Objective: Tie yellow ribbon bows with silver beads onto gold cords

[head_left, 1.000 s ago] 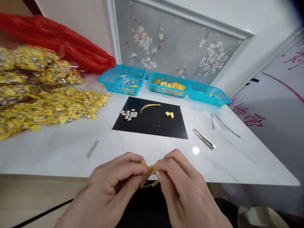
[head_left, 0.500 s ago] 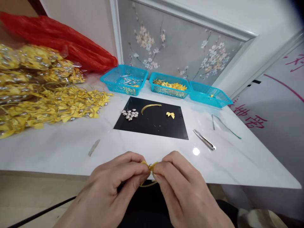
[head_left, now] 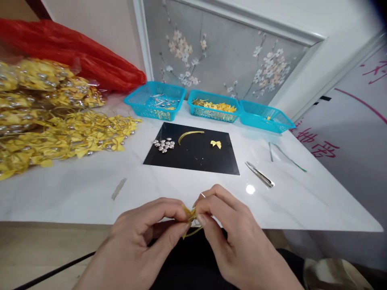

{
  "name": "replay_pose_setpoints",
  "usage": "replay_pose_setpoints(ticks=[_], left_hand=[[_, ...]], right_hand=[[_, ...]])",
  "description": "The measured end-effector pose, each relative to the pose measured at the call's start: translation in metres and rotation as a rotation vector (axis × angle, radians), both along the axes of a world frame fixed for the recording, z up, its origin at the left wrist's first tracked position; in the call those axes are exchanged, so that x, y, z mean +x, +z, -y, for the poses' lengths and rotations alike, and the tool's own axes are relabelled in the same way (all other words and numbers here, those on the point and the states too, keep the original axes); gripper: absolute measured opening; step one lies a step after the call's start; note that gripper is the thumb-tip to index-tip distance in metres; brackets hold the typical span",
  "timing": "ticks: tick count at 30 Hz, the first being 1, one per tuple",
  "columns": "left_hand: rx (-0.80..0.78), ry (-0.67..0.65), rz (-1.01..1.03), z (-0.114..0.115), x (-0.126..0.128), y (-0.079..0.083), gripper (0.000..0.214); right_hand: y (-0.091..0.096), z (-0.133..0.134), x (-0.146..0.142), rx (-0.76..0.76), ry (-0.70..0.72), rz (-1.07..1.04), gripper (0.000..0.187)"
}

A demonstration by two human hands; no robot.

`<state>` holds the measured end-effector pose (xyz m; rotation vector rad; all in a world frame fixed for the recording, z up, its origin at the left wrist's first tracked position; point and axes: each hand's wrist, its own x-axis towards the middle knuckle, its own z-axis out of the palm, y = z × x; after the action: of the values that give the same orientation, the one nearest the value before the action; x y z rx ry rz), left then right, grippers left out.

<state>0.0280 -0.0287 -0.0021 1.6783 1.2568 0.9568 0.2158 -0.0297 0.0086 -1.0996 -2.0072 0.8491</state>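
At the table's front edge, my left hand (head_left: 148, 237) pinches one side of a yellow ribbon bow (head_left: 190, 214) between thumb and fingers. My right hand (head_left: 234, 235) is closed on the bow's other side, its fingertips almost meeting the left ones. A thin yellow cord (head_left: 194, 232) loops below the bow. Something short, thin and white shows at my right fingers; its kind is too small to tell. Beyond my hands lies a black mat (head_left: 187, 157) with silver beads (head_left: 164, 145), curved gold cords (head_left: 190, 133) and another yellow bow (head_left: 215, 143).
Silver thread snips (head_left: 260, 175) and a green strip (head_left: 292, 159) lie to the right. Blue baskets (head_left: 155, 110) with small parts line the back. Finished-looking yellow bow cords (head_left: 81, 137) and a red bag (head_left: 78, 52) fill the left. A grey scrap (head_left: 119, 188) lies left of my hands.
The bow has turned in my fingers, and its cord now hangs more to the right. My right index finger has lifted, and a thin white piece now shows by it.
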Motion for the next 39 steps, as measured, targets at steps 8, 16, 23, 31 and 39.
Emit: replay_pose_setpoints(ticks=[8, 16, 23, 31, 39], left_hand=[[-0.102, 0.104, 0.029, 0.004, -0.001, -0.005, 0.009], [-0.099, 0.139, 0.036, 0.003, -0.002, -0.008, 0.007], [-0.166, 0.151, 0.077, -0.004, 0.002, -0.002, 0.004], [-0.285, 0.118, 0.235, -0.007, -0.006, -0.012, 0.002], [-0.415, 0.185, 0.421, -0.012, -0.001, -0.005, 0.007]], right_hand=[[-0.002, 0.0, -0.002, 0.023, -0.028, -0.025, 0.018], [-0.003, 0.001, -0.004, 0.063, -0.051, -0.038, 0.019], [-0.003, 0.002, -0.006, 0.068, -0.071, -0.058, 0.017], [-0.005, 0.002, -0.007, 0.076, -0.07, -0.071, 0.017], [-0.003, -0.003, 0.0, 0.039, -0.053, -0.136, 0.018]])
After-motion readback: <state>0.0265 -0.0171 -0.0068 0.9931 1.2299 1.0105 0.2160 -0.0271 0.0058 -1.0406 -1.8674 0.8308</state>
